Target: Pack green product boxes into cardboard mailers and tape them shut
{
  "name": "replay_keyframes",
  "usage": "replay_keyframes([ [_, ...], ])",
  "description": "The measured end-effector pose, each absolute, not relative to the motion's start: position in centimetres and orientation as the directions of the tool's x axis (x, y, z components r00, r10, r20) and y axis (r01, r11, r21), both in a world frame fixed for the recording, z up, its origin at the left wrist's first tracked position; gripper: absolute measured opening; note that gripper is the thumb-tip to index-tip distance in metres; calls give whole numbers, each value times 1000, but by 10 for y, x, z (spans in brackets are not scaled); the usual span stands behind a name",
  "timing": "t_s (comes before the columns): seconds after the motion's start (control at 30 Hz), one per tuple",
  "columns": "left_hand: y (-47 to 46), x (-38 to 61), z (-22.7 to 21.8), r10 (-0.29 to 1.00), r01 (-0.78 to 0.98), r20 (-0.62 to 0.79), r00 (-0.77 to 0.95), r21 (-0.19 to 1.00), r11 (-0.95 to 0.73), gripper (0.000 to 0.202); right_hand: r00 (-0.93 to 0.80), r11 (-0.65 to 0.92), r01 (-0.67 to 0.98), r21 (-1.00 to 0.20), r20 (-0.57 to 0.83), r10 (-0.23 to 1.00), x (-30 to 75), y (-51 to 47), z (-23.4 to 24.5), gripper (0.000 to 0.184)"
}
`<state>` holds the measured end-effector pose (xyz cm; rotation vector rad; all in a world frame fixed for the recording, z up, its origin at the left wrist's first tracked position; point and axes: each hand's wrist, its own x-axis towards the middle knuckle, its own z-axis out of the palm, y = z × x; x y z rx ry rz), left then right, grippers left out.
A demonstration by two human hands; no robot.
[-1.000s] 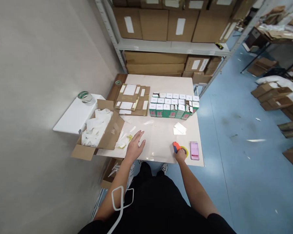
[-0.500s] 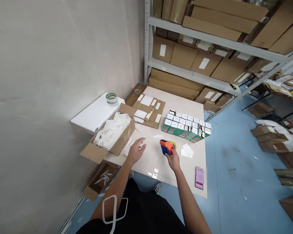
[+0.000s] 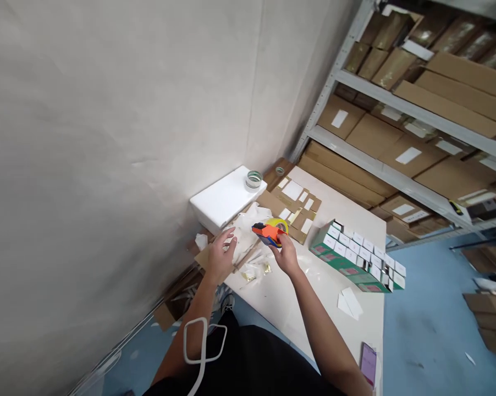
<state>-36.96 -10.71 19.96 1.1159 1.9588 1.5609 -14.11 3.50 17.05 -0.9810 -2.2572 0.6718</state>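
Observation:
An orange and blue tape dispenser (image 3: 266, 233) carrying a roll of yellow tape is gripped in my right hand (image 3: 288, 254), lifted above the left part of the table. My left hand (image 3: 221, 257) is empty, its fingers apart, over the near edge of an open cardboard box (image 3: 202, 257). White crumpled packing material (image 3: 248, 223) fills that box. Part of the box is hidden behind my left hand and the dispenser. Scraps of clear plastic (image 3: 252, 271) lie on the table just below the two hands.
Rows of small green-and-white boxes (image 3: 355, 256) stand on the white table (image 3: 287, 294), with white cards (image 3: 349, 302) and a phone (image 3: 368, 363) to the right. Flattened cardboard (image 3: 299, 203) lies behind. A clear tape roll (image 3: 253, 180) rests on a white block (image 3: 223, 198) by the wall. Loaded shelves (image 3: 367, 99) stand beyond.
My view has turned left. My right hand has lifted the tape dispenser off the table area and brought it left, closer to the cardboard box. My left hand stays open, now nearer the box.

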Motion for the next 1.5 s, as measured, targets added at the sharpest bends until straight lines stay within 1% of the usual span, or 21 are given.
replay_keyframes([
  [0.2,-139,-442,195,644,309,166,-747,944,115,45,-697,682,504,-530,217,684,-292,67,176,33],
  [0.27,-148,-459,195,619,298,151,-771,944,141,46,-712,695,529,-487,191,676,-341,75,179,35],
  [0.33,-156,-472,196,598,295,149,-788,943,154,47,-718,691,551,-468,158,678,-382,78,179,35],
  [0.47,-161,-487,196,571,284,147,-808,945,159,46,-734,672,576,-466,67,676,-422,73,171,32],
  [0.53,-159,-490,194,579,267,129,-805,951,158,46,-757,694,547,-469,76,649,-419,69,165,34],
  [0.7,-135,-482,184,634,256,112,-766,956,140,45,-758,751,406,-521,267,595,-370,65,159,44],
  [0.8,-105,-464,183,685,285,136,-715,953,108,43,-693,731,401,-552,338,636,-324,69,164,47],
  [0.97,-45,-404,203,833,307,166,-528,952,5,43,-516,626,522,-580,370,772,-229,79,174,50],
  [1.13,-4,-314,220,920,312,177,-351,948,-63,41,-305,498,593,-633,397,866,-120,80,179,47],
  [1.3,12,-229,220,969,323,148,-199,943,-78,39,-131,393,616,-682,403,906,-24,65,175,45],
  [1.5,15,-154,227,986,379,137,-100,921,-90,38,-40,339,607,-719,398,916,56,50,169,44],
])
